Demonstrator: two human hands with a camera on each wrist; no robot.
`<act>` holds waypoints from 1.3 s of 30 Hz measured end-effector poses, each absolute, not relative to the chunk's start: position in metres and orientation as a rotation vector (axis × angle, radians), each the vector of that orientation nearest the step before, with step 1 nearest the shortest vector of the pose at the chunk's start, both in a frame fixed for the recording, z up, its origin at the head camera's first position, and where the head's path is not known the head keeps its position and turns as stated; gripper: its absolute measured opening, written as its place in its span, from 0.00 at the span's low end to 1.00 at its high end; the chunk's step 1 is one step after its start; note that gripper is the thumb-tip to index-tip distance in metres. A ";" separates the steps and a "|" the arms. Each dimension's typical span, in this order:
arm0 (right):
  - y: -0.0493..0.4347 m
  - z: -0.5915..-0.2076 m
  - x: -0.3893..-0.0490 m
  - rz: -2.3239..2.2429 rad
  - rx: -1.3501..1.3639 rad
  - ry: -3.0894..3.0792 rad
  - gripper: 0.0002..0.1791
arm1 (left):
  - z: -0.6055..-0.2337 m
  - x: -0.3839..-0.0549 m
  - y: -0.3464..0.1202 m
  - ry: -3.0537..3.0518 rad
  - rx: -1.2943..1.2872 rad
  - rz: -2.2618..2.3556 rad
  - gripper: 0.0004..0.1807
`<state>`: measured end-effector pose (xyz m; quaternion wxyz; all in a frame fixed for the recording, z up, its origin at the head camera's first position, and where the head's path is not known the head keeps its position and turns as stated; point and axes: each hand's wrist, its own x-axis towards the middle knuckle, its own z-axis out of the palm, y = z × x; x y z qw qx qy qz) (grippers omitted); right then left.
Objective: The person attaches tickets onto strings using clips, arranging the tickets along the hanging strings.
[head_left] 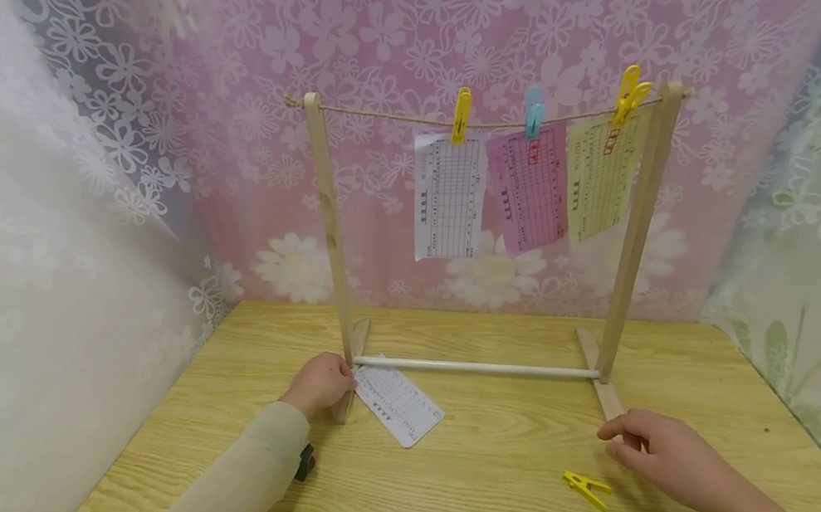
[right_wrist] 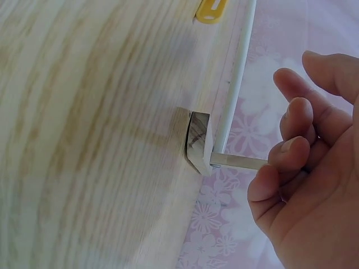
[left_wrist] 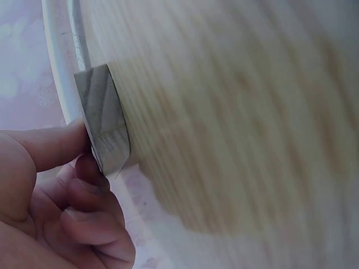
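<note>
At the left foot of the wooden stand (head_left: 332, 214), my left hand (head_left: 322, 382) pinches the left corner of a white printed slip (head_left: 402, 405). That slip lies tilted on the table, partly by the white rod. In the left wrist view the foot's end block (left_wrist: 104, 115) hides the pinched spot. My right hand (head_left: 667, 456) hovers with loosely bent fingers, holding nothing, near the right foot (head_left: 607, 400). Just left of it lies a yellow clothespin (head_left: 587, 489). From the twine hang a white slip (head_left: 448, 197), a pink slip (head_left: 528, 189) and a yellow slip (head_left: 602, 180).
A yellow clothespin (head_left: 461, 117), a blue clothespin (head_left: 534, 115) and another yellow clothespin (head_left: 628, 97) grip the hanging slips on the twine (head_left: 388, 116). The white rod (head_left: 481, 369) joins the stand's feet above the wood-grain table (head_left: 460, 495). Floral cloth surrounds it.
</note>
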<state>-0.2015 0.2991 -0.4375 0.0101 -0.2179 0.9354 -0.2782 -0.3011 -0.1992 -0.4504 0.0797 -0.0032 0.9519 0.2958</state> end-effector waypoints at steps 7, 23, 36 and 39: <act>0.300 -0.437 -0.201 -0.909 -0.665 2.855 0.11 | -0.457 -0.301 -0.206 2.810 0.128 0.950 0.14; 0.304 -0.444 -0.203 -0.959 -0.670 2.618 0.14 | -0.444 -0.304 -0.215 2.648 0.389 1.003 0.05; 0.299 -0.454 -0.200 -0.849 -0.757 2.548 0.15 | -0.445 -0.306 -0.209 2.691 0.260 1.090 0.03; 0.297 -0.458 -0.199 -0.848 -0.772 2.541 0.18 | -0.448 -0.305 -0.209 2.688 0.291 1.082 0.03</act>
